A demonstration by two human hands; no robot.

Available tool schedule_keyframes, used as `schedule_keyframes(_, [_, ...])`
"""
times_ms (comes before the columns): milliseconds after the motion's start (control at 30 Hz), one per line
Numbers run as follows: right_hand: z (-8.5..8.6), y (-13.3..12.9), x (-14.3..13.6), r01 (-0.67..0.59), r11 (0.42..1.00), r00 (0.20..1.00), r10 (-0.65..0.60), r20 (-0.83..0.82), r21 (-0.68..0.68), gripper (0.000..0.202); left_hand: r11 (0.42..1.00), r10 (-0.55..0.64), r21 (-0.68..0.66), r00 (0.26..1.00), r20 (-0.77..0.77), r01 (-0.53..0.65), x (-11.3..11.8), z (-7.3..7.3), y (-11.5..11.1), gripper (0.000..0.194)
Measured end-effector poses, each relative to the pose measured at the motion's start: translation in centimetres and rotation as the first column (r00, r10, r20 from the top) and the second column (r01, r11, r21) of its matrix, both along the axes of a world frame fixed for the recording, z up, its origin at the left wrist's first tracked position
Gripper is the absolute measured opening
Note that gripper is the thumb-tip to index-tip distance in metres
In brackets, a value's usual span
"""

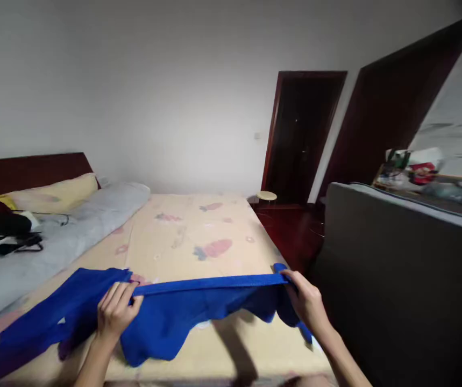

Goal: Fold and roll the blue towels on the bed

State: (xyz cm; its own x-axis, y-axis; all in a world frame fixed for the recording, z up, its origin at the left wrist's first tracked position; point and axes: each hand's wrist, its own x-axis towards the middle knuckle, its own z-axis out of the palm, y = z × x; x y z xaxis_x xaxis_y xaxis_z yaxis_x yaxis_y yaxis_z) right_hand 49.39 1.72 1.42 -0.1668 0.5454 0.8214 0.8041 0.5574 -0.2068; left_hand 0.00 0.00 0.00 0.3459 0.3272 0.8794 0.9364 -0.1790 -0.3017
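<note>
Blue cloth point(158, 328) stretches over the near end of the bed point(190, 226), one part spread out at far left. Next to that part, the left hand point(116, 309) grasps one end of a straight blue edge, which runs taut to the right hand point(305, 298), fingers closed on its other end; loose folds droop between them. Farther back, left to right: yellow pillow point(53, 194), grey quilt point(89, 220), round stool point(267, 195), dark door point(305, 134).

No legible text or numbers
</note>
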Motion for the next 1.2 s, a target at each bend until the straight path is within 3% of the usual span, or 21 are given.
schedule_keyframes(200, [0.8,-0.6,1.3,0.022,0.998,0.999,-0.025,-0.048,-0.052,0.016,0.989,0.145,-0.046,0.979,0.141,-0.140,-2.5,-2.7,1.2,0.017])
schedule_keyframes(333, [0.9,-0.5,2.8,0.031,0.992,0.997,-0.039,-0.065,-0.122,0.020,0.986,0.153,-0.115,0.922,0.356,-0.119,-4.4,-5.0,2.1,0.019])
schedule_keyframes(400, [0.8,-0.3,3.7,0.012,0.972,0.999,-0.020,-0.035,-0.233,0.022,0.986,0.140,-0.144,0.882,0.450,-0.083,-5.0,-5.5,2.4,0.023])
schedule_keyframes(600, [0.8,0.1,6.7,-0.002,0.811,0.998,0.037,0.048,-0.585,0.027,0.972,0.150,-0.236,0.794,0.589,-0.008,-6.6,-4.6,2.3,0.033])
schedule_keyframes(833, [-0.4,1.2,9.2,0.021,0.741,0.999,0.005,0.037,-0.671,0.029,0.910,0.152,-0.394,0.785,0.600,0.125,-8.7,-3.4,2.9,0.047])
schedule_keyframes(933, [-1.4,2.3,9.7,0.091,0.701,0.996,-0.083,0.046,-0.707,0.028,0.842,0.218,-0.510,0.753,0.620,0.176,-9.4,-3.1,3.7,0.054])
schedule_keyframes(1033, [-2.4,3.4,10.4,0.153,0.681,0.985,-0.166,0.053,-0.716,0.031,0.714,0.288,-0.646,0.728,0.622,0.270,-10.2,-2.6,4.4,0.055])
schedule_keyframes(1100, [-3.1,4.0,11.0,0.138,0.677,0.985,-0.168,0.031,-0.723,0.032,0.639,0.287,-0.691,0.729,0.622,0.338,-10.9,-2.3,4.6,0.052])
schedule_keyframes(1200, [-3.8,4.8,11.8,0.081,0.665,0.993,-0.122,-0.001,-0.742,0.032,0.571,0.246,-0.721,0.757,0.605,0.391,-11.9,-2.1,4.7,0.048])
